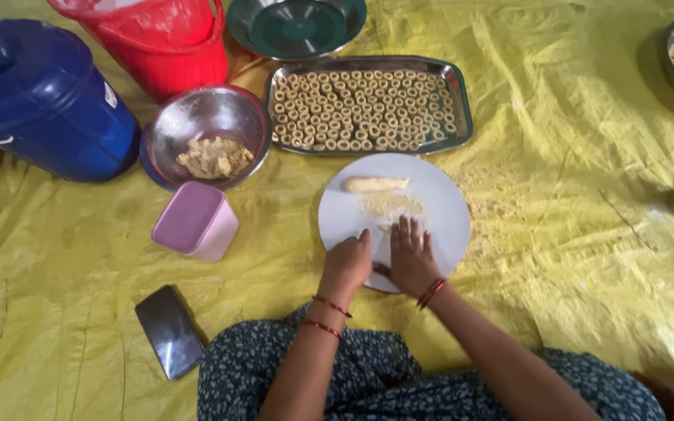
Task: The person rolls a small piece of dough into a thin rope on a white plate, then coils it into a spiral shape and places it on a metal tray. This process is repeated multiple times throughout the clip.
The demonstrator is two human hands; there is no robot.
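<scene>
Right hand (411,253) lies flat, fingers pressed together, on the white round board (446,210); left hand (346,261) curls beside it, perhaps pinching dough, hard to tell. Ahead lie a dough log (374,184), then a steel tray of dough rings (368,105).

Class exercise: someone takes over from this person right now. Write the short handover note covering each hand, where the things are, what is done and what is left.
Left hand: curled on the round white plate, grip unclear.
Right hand: flat, pressing on the plate.
On the plate: a dough log and a patch of crumbs.
Done: steel tray nearly full of dough rings.
Left: the log, plus dough pieces in the steel bowl.
</scene>
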